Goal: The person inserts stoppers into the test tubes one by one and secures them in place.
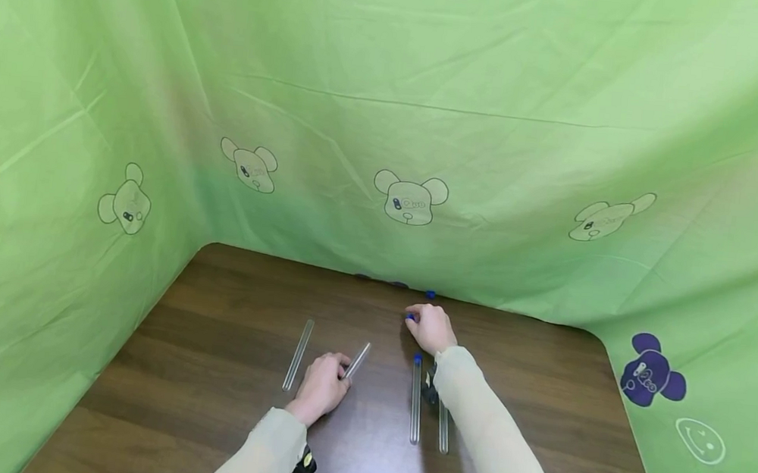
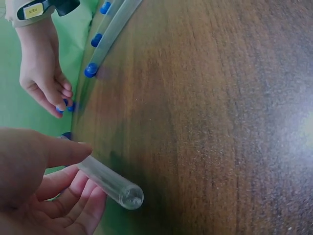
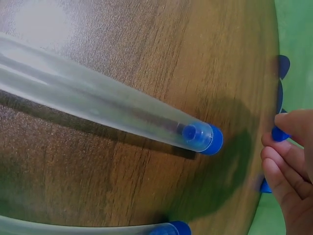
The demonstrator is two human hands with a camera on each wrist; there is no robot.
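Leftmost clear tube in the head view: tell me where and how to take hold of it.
Pinch the leftmost tube around its middle, probably best from above, closing across its two long sides: it is slim, straight and lies flat on the table, with bare wood along both sides. The left hand is nearest but holds another tube.

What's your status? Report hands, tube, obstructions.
Left hand holds clear tube. Right hand pinches blue cap. Capped tube lies near right hand, possibly in the way.

Tubes [image 1: 415, 404] on table [image 1: 201, 372], curtain [image 1: 496, 156] behind
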